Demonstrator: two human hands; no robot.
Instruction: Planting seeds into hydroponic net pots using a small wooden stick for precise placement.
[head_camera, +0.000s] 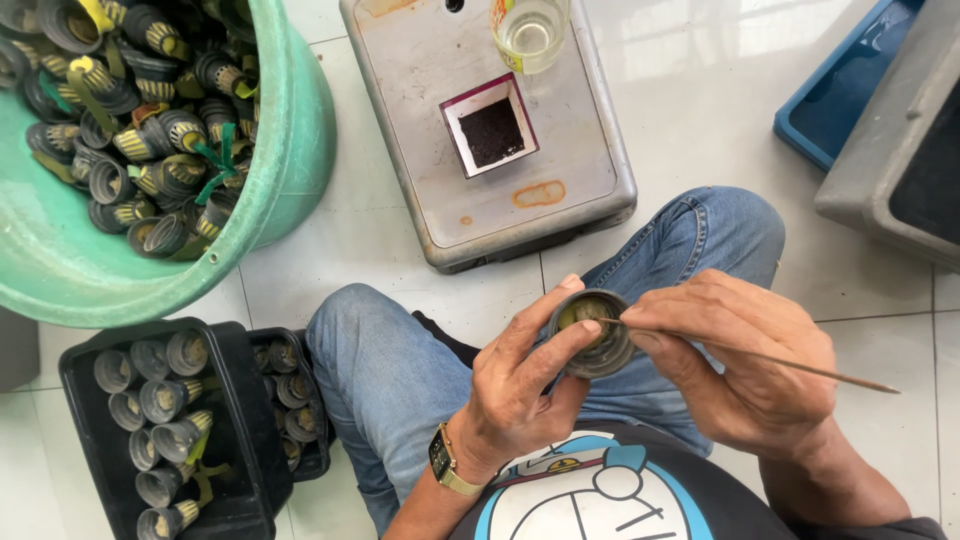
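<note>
Two hands meet above my lap as I sit cross-legged on a white tiled floor (330, 240). My left hand (515, 385) has its fingers (545, 312) wrapped closed around a small dark cylindrical cup (592, 335), tilted so its open mouth faces me, with something greenish-yellow inside. My right hand (745, 365) pinches a thin wooden stick (790, 365), fingers closed on it, and the stick's tip rests at the cup's mouth. I judge I am mid-way through working the stick into the cup's contents; the next move calls for a steady tip and a firm hold so the cup does not turn. To my left sits a green tub (290, 150) heaped with similar cups, and nearer, a black tray (240, 440) holds more in rows. Ahead, a grey metal box (590, 190) carries a small square container of dark powder (490, 125) and a clear glass of liquid (528, 32).
</note>
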